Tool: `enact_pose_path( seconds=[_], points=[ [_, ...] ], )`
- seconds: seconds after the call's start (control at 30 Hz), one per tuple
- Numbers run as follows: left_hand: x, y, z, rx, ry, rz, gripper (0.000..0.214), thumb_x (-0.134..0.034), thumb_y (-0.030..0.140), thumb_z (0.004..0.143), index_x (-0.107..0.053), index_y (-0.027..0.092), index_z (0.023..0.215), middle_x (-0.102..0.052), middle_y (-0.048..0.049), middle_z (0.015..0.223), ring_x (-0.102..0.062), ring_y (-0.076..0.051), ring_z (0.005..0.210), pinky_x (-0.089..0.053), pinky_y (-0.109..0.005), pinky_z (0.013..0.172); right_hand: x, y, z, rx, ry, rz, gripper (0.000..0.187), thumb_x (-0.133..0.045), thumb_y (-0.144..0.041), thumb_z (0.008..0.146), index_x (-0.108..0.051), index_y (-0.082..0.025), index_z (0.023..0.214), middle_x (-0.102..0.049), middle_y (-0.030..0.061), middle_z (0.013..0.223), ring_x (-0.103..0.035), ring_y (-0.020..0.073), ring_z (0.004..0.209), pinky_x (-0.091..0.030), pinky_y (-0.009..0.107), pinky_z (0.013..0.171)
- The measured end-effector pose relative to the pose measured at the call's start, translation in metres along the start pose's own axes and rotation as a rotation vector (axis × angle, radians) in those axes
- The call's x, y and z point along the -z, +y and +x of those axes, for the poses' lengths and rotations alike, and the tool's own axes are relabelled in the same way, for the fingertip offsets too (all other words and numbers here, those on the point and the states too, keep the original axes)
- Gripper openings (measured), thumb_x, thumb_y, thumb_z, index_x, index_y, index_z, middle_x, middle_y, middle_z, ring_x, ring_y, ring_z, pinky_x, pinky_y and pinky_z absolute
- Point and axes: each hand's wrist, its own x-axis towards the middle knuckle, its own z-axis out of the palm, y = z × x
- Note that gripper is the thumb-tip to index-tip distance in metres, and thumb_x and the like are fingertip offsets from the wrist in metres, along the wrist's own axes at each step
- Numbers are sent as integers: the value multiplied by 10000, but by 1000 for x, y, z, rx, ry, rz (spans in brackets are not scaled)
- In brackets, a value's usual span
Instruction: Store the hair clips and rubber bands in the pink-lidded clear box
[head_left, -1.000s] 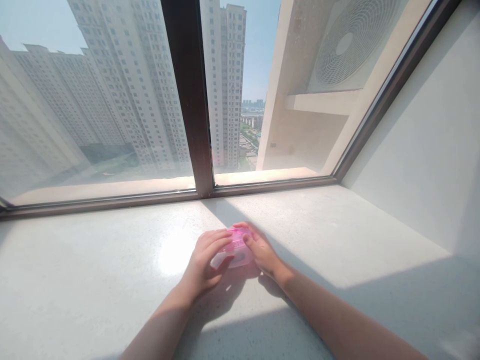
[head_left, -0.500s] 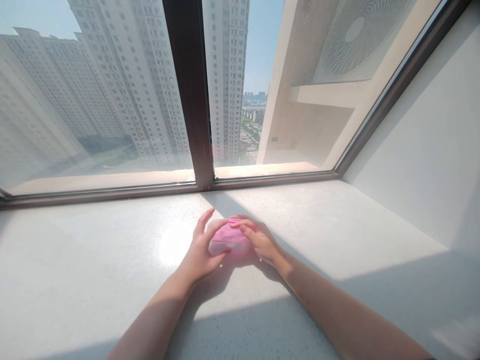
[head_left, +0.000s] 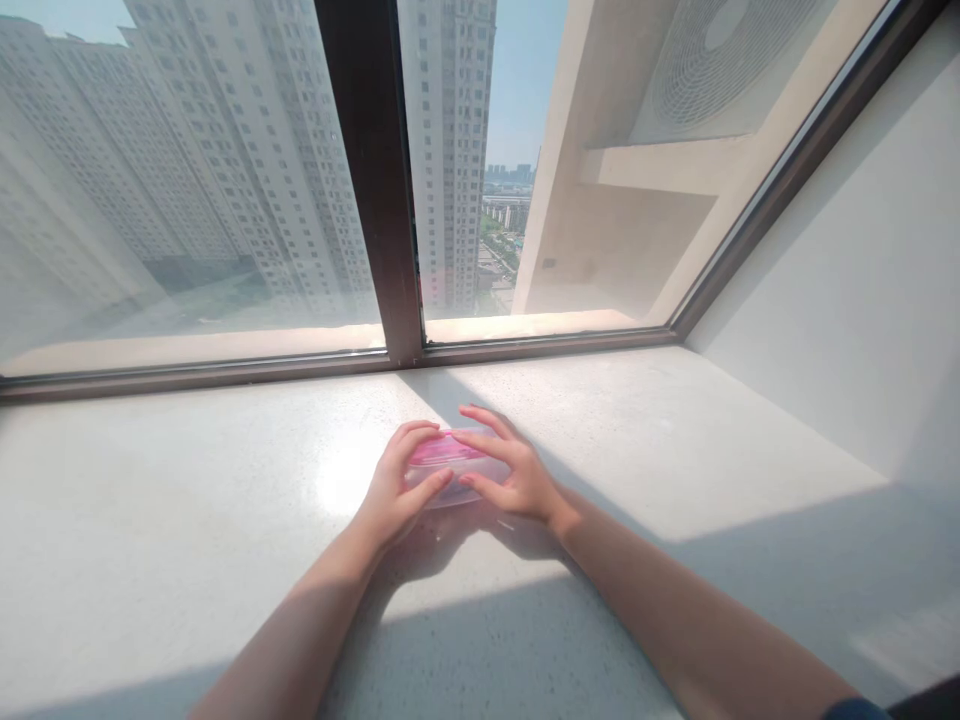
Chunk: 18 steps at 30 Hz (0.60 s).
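A see-through container (head_left: 459, 490) with a pink top sits on the pale sill, partly covered by my fingers. Its exact kind is unclear. My left hand (head_left: 401, 480) is curled round its left side, fingers over the top and thumb along the front. From the right, my right hand (head_left: 517, 470) clasps it, with one finger laid across the pink top and the thumb at the front. Another finger of that hand is lifted away behind it.
The speckled white sill (head_left: 187, 520) runs under both arms, crossed by shadows and a bright glare patch. Behind it stands a window with a dark brown frame (head_left: 375, 180). A white wall (head_left: 840, 300) closes off the right side. Tall buildings and an outdoor fan unit show through the glass.
My right hand has opened its fingers wider and raised one. My left fingers have come down over the container's top. The container looks flatter and its pink top is seen more edge-on.
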Motion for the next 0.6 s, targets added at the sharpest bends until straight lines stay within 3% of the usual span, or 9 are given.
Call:
enact_pose_path(
  seconds=[0.2,0.37,0.6],
  points=[
    [-11,0,0,53,53,-42,234,-409,298,980,-603,199,1066,-602,-76,1083,-559,-218,1051,-409,-371,962,-2,0,2,234,25,-134,393,-653,-223,853,-621,-216,1245,-614,115,1265,-548,269,1186,-462,477,1014],
    [-12,6,1,120,62,-43,235,-424,308,973,-620,183,1003,-623,-66,999,-577,-213,978,-420,-345,908,-1,-5,3,310,19,-206,298,-606,-175,883,-650,-176,1178,-661,131,1192,-621,237,1058,-546,403,890],
    [-14,17,2,291,63,-93,261,-444,347,943,-629,168,903,-634,-53,890,-580,-216,883,-414,-336,842,1,-5,5,396,8,-353,218,-600,-157,885,-668,-146,1091,-698,146,1133,-654,223,1061,-568,367,885]
  ],
)
